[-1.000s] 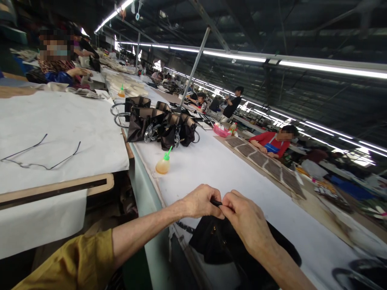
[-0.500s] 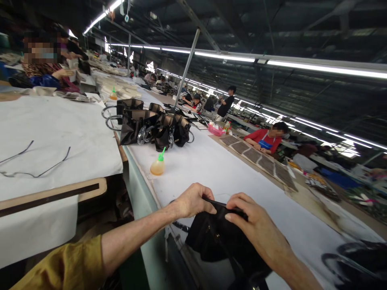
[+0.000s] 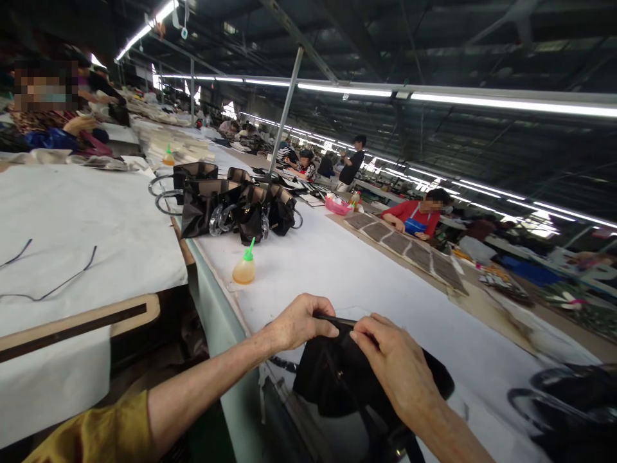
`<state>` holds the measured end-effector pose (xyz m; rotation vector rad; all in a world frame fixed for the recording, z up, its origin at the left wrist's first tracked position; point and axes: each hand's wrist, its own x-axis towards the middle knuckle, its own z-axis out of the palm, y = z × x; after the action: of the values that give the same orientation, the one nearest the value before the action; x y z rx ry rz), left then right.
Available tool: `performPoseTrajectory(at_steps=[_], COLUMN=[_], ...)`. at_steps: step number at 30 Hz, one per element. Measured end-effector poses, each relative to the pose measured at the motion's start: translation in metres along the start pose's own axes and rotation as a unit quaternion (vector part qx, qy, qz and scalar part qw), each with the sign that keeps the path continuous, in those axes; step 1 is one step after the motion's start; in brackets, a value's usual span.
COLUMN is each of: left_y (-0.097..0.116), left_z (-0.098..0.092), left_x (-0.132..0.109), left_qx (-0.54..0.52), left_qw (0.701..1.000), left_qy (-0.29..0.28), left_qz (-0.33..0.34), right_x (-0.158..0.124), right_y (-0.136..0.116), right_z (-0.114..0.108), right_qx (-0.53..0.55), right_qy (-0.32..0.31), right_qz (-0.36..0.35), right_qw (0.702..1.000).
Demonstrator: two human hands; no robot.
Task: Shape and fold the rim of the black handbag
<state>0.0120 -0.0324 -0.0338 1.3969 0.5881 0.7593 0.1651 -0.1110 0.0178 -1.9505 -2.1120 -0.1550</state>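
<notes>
A black handbag (image 3: 325,376) lies at the near edge of the white-covered table, its top rim pointing away from me. My left hand (image 3: 306,321) pinches that rim between thumb and fingers. Close beside it, my right hand (image 3: 393,357) grips the same edge, thumb and fingers closed on it. Part of the bag is hidden under my right hand and forearm. A dark strap or handle (image 3: 283,364) sticks out at the bag's left side. Beyond my left hand stands a squeeze bottle (image 3: 244,270) with amber liquid and a green nozzle.
Several black bags (image 3: 212,199) with plastic-wrapped handles stand farther up the table. Another dark bag (image 3: 573,411) lies at the lower right. A pair of glasses (image 3: 62,292) rests on the left table. Across the table, a person in red (image 3: 414,218) sits by brown panels (image 3: 402,247).
My right hand has shifted left along the bag's rim, nearer my left hand, its fingers now closed tighter. The view has turned slightly to the right.
</notes>
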Motion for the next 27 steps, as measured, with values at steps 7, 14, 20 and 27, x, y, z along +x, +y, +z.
performPoseTrajectory(at_steps=[7,14,20,27], left_y=[-0.0033,-0.0054,-0.003,0.0002], left_z=[0.0021,0.0023,0.0039,0.0064], left_x=[-0.0019,-0.0046,-0.0063,-0.0045], left_qx=[0.02,0.103,0.134,0.132], left_qw=[0.999,0.993,0.989,0.989], left_qy=[-0.017,0.009,0.039,0.064], left_qz=[0.035,0.062,0.04,0.006], right_x=[0.0049,0.0069,0.0077,0.0083], right_y=[-0.0004,0.0001,-0.0015,-0.0009], right_z=[0.0002,0.0035,0.0025,0.0046], right_qx=[-0.045,-0.069,-0.067,-0.125], right_qy=[-0.015,-0.009,-0.013,0.027], right_qz=[0.004,-0.027,-0.03,-0.062], right_qw=[0.999,0.997,0.997,0.99])
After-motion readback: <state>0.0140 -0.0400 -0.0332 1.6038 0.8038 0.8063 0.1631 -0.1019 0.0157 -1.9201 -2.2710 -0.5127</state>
